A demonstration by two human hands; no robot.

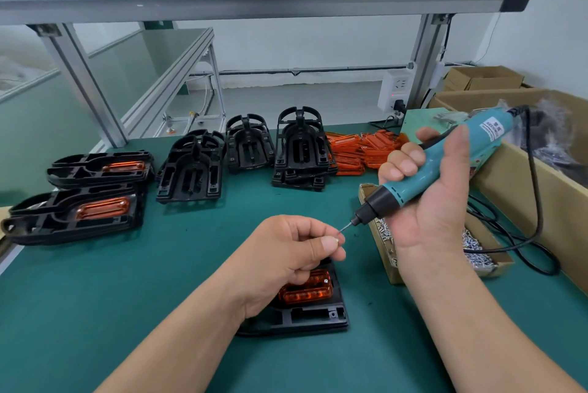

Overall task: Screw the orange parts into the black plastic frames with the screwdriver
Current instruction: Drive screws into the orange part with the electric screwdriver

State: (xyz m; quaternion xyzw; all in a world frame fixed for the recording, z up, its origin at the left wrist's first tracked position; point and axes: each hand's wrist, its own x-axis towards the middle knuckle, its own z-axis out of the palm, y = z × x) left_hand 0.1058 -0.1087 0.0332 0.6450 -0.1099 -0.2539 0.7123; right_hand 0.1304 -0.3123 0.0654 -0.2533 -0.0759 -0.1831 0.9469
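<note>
Left of our left hand point(286, 252), which pinches a screw point(338, 237) at the screwdriver point(445, 163) tip, bare green mat point(152, 281) lies open as far as the finished frames point(79, 214). Directly under that pinch sits the black frame point(305, 319) with its orange part point(307, 292). Below our right hand point(426, 201) the screw box point(385, 262) blocks the way down. The tool's cable point(537, 201) loops just right of that grip, and the large carton point(525, 189) walls off that side. Beyond both grips stand stacked frames point(191, 166).

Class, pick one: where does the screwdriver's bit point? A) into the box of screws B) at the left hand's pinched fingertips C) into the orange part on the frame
B: the right hand holds the screwdriver with its bit at the fingertips of the left hand, which pinch what looks like a tiny screw.
</note>
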